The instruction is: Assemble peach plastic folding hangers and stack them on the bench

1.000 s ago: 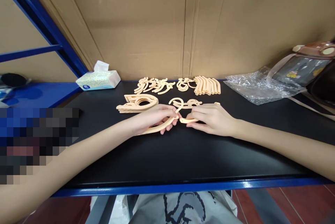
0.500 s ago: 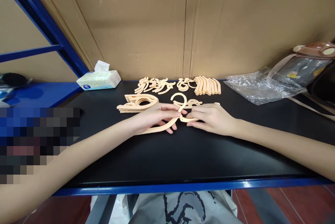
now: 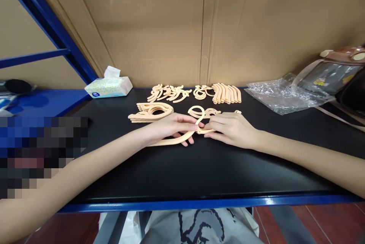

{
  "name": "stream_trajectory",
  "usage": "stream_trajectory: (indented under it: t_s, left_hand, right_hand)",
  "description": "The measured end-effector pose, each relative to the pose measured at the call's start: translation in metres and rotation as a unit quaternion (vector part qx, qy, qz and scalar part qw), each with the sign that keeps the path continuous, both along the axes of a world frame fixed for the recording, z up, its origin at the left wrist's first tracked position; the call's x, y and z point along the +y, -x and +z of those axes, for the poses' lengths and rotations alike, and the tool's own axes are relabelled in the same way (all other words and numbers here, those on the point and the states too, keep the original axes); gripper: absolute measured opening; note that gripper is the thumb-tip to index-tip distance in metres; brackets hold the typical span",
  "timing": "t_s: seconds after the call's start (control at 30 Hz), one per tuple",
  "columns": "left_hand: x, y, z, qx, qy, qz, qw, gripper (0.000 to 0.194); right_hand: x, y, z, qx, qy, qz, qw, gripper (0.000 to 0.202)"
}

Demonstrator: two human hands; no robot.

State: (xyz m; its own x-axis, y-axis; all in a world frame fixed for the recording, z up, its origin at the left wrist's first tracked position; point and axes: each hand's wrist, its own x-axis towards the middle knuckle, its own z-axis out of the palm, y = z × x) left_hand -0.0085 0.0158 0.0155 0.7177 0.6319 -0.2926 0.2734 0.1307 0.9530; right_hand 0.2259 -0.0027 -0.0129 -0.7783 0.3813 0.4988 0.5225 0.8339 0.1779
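My left hand [image 3: 168, 129] grips a long curved peach plastic arm [image 3: 171, 141] that lies on the black table [image 3: 199, 168]. My right hand [image 3: 232, 129] grips a second, shorter peach arm [image 3: 205, 131] whose far end pokes out past the knuckles. The two pieces meet between my fingertips under a peach hook piece [image 3: 196, 111]. A stack of assembled peach hangers [image 3: 150, 112] lies just behind my left hand.
Rows of loose peach parts [image 3: 196, 93] line the table's back edge by the cardboard wall. A tissue pack [image 3: 108, 86] sits back left. Crumpled clear plastic [image 3: 278, 93] and a bag with a strap [image 3: 330, 74] lie at the right. The blue table edge [image 3: 199, 202] runs nearest me.
The two hands have closed the gap, bringing the two arm ends together under the hook. The hook has tipped slightly between frames.
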Motion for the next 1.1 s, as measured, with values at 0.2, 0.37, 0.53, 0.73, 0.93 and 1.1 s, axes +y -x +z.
stream_trajectory:
  t_s: [0.2, 0.37, 0.53, 0.73, 0.93, 1.1]
  left_hand:
    - [0.0011, 0.001, 0.0006, -0.002, 0.007, -0.009, 1.0, 0.025]
    - [0.0013, 0.0004, 0.0002, -0.003, 0.013, -0.003, 1.0, 0.026]
    - [0.0001, -0.0013, 0.0014, 0.004, 0.005, 0.0, 1.0, 0.023]
    - [0.0013, -0.0018, -0.0001, 0.006, -0.01, -0.011, 1.0, 0.023]
    - [0.0004, -0.0038, -0.0023, 0.002, -0.012, 0.006, 1.0, 0.022]
    - [0.0005, -0.0035, -0.0029, -0.002, -0.014, 0.009, 1.0, 0.023]
  right_hand:
    - [-0.0002, 0.0004, -0.0003, 0.009, -0.004, -0.005, 1.0, 0.031]
    - [0.0001, 0.0005, -0.0005, 0.015, 0.002, -0.013, 1.0, 0.031]
    - [0.0004, -0.0003, -0.0012, 0.015, 0.022, -0.019, 0.999, 0.03]
    - [-0.0001, -0.0001, -0.001, 0.018, 0.015, -0.011, 1.0, 0.03]
    - [0.0001, 0.001, -0.0017, 0.032, 0.004, -0.006, 0.999, 0.027]
    - [0.0016, 0.0006, -0.0007, 0.014, 0.021, -0.02, 0.999, 0.028]
